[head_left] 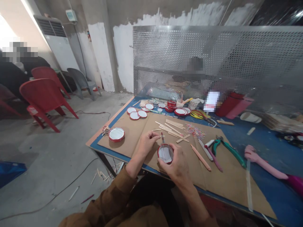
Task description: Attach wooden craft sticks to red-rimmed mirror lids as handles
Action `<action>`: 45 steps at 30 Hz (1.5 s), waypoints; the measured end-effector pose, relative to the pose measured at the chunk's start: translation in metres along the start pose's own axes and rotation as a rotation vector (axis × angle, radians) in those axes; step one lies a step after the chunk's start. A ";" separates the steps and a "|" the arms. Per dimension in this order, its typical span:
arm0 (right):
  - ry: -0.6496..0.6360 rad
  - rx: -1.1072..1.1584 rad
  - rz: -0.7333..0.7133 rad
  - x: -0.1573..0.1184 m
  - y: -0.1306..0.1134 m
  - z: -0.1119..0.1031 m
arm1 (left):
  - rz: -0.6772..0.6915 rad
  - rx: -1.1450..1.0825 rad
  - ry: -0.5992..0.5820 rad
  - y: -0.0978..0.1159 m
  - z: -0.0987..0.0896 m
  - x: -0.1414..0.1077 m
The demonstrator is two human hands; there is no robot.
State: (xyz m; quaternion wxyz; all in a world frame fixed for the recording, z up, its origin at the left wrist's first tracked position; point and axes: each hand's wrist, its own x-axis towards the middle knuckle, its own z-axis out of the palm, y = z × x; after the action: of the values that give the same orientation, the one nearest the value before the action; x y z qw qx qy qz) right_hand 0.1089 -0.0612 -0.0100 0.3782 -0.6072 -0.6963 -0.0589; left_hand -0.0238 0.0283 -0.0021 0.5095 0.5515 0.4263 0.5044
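Observation:
A small round piece (165,154) with a red rim and pale face, with a short reddish-brown neck at its top, sits in my right hand (176,162), its fingers and thumb around the rim. My left hand (148,143) is closed in a pinch at the left of the neck, on a thin pale stick (162,136). A finished-looking round piece with a neck and pegs (116,134) lies on the brown cardboard (132,142) to the left. Flat wooden sticks (174,127) and a heap of tiny coloured bits (195,130) lie beyond my hands.
Green-handled pliers (230,153), pens (201,157) and a pink tool (267,165) lie at right. Round red-rimmed discs (134,115), yellow-handled scissors (197,114), a lit phone (211,101) and red bottles (229,104) line the back, before a perforated metal panel (161,56).

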 end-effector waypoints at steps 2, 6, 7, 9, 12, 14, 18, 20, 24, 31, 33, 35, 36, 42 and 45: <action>-0.002 0.009 0.001 0.000 0.000 0.000 | 0.007 0.001 0.004 -0.001 0.000 0.000; 0.000 0.035 0.005 0.000 0.001 0.001 | 0.008 0.000 0.009 0.000 0.000 0.000; 0.000 0.038 0.003 0.000 0.001 0.001 | -0.002 -0.003 0.007 0.001 0.001 0.000; -0.001 0.040 -0.002 0.000 0.001 0.002 | -0.021 -0.010 0.005 0.001 0.001 -0.001; -0.006 0.045 -0.008 -0.001 0.001 0.002 | -0.028 -0.019 0.007 0.001 0.001 0.000; -0.006 0.051 -0.005 -0.001 0.001 0.001 | -0.017 -0.024 0.010 0.000 0.001 0.000; -0.012 0.055 0.009 0.000 0.000 0.001 | -0.003 -0.025 0.012 -0.001 0.001 0.001; -0.018 0.054 0.008 0.001 0.000 0.001 | -0.009 -0.019 0.011 -0.001 0.000 0.001; -0.009 0.043 -0.007 0.001 0.000 0.001 | -0.024 -0.016 0.007 -0.001 0.000 0.001; 0.011 0.040 -0.017 0.001 -0.001 0.001 | -0.025 -0.014 0.010 -0.001 0.001 0.002; 0.008 0.038 -0.012 0.001 -0.001 0.001 | -0.017 -0.017 0.007 0.000 0.001 0.002; -0.002 0.039 -0.003 0.001 -0.001 0.001 | -0.016 -0.017 0.008 0.001 0.001 0.001; -0.008 0.041 0.002 0.001 -0.001 0.001 | -0.020 -0.014 0.008 0.002 0.001 0.000; 0.001 0.051 -0.004 0.001 -0.001 0.000 | 0.002 -0.031 -0.023 -0.001 0.002 0.002; 0.023 0.045 0.002 0.000 0.000 0.000 | 0.028 -0.090 -0.068 -0.004 0.003 0.004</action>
State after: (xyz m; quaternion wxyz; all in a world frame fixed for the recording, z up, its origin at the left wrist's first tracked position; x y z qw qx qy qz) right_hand 0.1089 -0.0611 -0.0096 0.3999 -0.5986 -0.6924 -0.0497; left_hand -0.0203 0.0327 -0.0056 0.5407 0.5509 0.3779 0.5113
